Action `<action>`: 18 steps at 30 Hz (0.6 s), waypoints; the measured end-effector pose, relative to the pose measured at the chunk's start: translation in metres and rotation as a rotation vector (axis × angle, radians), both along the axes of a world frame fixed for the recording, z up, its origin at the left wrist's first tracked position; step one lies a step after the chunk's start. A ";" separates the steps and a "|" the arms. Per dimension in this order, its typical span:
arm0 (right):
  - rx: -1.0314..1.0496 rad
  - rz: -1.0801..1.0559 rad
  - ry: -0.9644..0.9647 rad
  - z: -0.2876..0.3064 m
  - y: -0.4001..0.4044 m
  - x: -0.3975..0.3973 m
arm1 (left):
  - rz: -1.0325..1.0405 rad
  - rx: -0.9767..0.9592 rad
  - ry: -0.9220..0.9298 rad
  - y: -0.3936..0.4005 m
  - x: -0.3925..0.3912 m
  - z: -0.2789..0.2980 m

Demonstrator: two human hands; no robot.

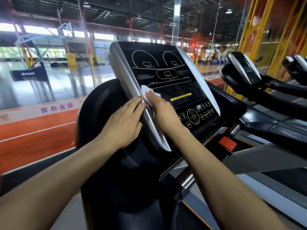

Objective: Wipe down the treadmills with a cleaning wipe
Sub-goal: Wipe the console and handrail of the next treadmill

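Left hand (pixel 123 121): your fingers lie fairly straight against the outer side of the silver bezel (pixel 131 83), bracing the console; it grips nothing.
Cleaning wipe (pixel 146 92): it sits just ahead of your fingertips, bunched over the bezel's inner edge where silver meets the black console panel (pixel 167 75).
Right hand (pixel 162 110): it presses the wipe flat onto the lower left of the panel, fingers extended over it.
Step in hand: I judge you are wiping the first treadmill's console, left edge, with most of the panel not yet covered.
Next move: likely a sweep away from your right hand across the panel, with light pressure over the buttons (pixel 199 113).
Edges and room: open panel lies right of your right hand; the second treadmill (pixel 245 70) stands well apart, further right.
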State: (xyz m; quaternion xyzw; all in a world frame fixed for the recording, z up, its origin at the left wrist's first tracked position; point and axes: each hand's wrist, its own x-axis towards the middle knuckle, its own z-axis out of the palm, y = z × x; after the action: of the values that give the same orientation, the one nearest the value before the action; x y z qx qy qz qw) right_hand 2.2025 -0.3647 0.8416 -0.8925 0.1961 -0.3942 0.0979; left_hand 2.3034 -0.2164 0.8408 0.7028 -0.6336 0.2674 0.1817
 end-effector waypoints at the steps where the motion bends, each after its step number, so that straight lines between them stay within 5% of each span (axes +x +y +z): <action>1: -0.003 -0.080 0.037 -0.001 -0.009 -0.003 | 0.009 0.006 -0.003 0.000 0.000 0.000; 11: 0.116 0.042 -0.045 -0.071 0.038 -0.067 | -0.001 0.014 -0.062 -0.003 0.006 -0.003; 18: 0.461 -0.394 -0.037 -0.098 -0.028 -0.114 | -0.069 0.066 -0.299 -0.011 0.001 -0.008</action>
State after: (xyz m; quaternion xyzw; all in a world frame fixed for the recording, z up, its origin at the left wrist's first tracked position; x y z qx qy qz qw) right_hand 2.0886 -0.3927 0.7433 -0.7842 0.4480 -0.3669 0.2231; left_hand 2.3041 -0.2273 0.8326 0.6385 -0.6859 0.3418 0.0710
